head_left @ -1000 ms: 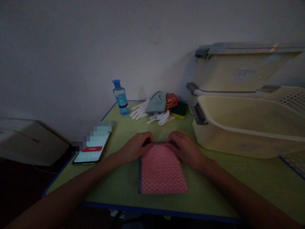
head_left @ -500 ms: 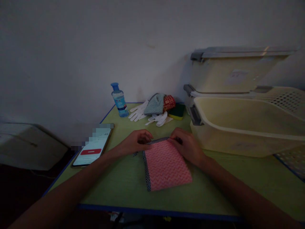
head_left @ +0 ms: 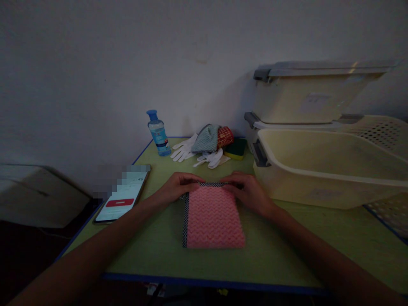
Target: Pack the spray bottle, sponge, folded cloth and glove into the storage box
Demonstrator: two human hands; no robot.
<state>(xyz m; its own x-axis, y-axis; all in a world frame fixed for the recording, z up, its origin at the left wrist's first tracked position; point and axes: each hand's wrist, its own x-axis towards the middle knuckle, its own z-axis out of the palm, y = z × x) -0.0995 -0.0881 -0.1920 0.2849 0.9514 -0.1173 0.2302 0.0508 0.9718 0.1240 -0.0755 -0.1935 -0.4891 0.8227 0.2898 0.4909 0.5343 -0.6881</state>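
A pink cleaning cloth (head_left: 215,219) with a zigzag texture and a black-and-white checked border lies folded into a rough square on the green table. At its far left corner, my left hand (head_left: 181,186) pinches the border between thumb and fingers. My right hand (head_left: 245,189) grips the far right corner the same way. The cloth's near edge rests toward me, between my forearms.
Left of the cloth lies a phone (head_left: 123,199). Behind stand a blue bottle (head_left: 160,138), white gloves (head_left: 185,149), a grey-blue cloth (head_left: 206,139), a red cloth (head_left: 225,137) and a sponge (head_left: 236,148). An open cream bin (head_left: 318,187) and a lidded box (head_left: 296,100) occupy the right.
The pink cloth has straightened and shifted slightly left, its far edge now level. My left hand has closed on the far left corner, while my right hand keeps hold of the right one.
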